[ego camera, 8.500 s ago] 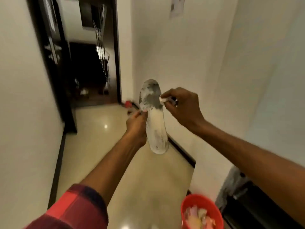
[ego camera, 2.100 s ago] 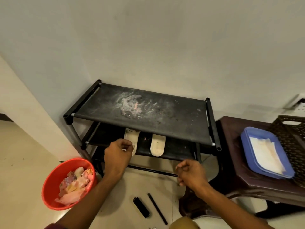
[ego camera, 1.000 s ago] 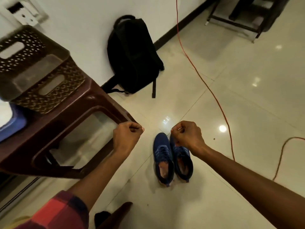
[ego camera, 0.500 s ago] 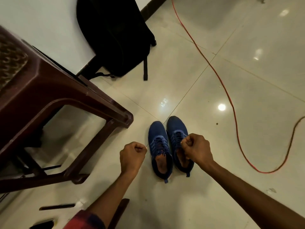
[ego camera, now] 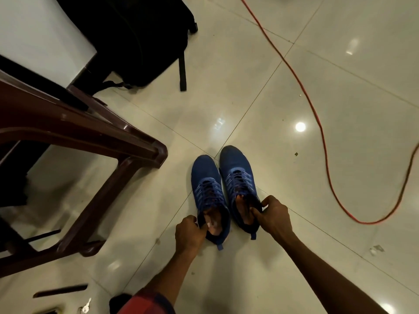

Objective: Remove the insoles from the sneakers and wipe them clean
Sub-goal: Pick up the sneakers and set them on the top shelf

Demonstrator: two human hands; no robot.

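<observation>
Both hands are clamped on a pair of blue sneakers that stand side by side, touching, toes pointing away from the person, on a glossy cream tiled floor [ego camera: 340, 71]. The left hand [ego camera: 190, 232] grips the outer collar of the left sneaker [ego camera: 207, 189], its thumb hooked over the rim into the opening and its fingers curled against the outside. The right hand [ego camera: 275, 219] pinches the outer collar of the right sneaker [ego camera: 237, 173], with one finger tucked inside the mouth and the thumb raised above it. Both shoes are laced, and each shows an orange-tan interior through its opening; whether an insole lies inside either one cannot be told from this angle. Both soles rest flat on the tiles, near the point where four tiles meet.

At left, the corner and one splayed leg of a brown plastic stool [ego camera: 95, 132] stand near the left sneaker but apart from it. Beyond the stool, a black backpack [ego camera: 136, 37] slumps against a white wall [ego camera: 34, 35], one strap trailing onto the floor. An orange cable [ego camera: 317, 123] runs down from the top edge and loops across the tiles well to the right of the shoes. A red plaid sleeve [ego camera: 147, 302] covers the left upper arm at the bottom edge, while the right forearm is bare. A thin dark stick [ego camera: 60, 290] lies on the floor at lower left.
</observation>
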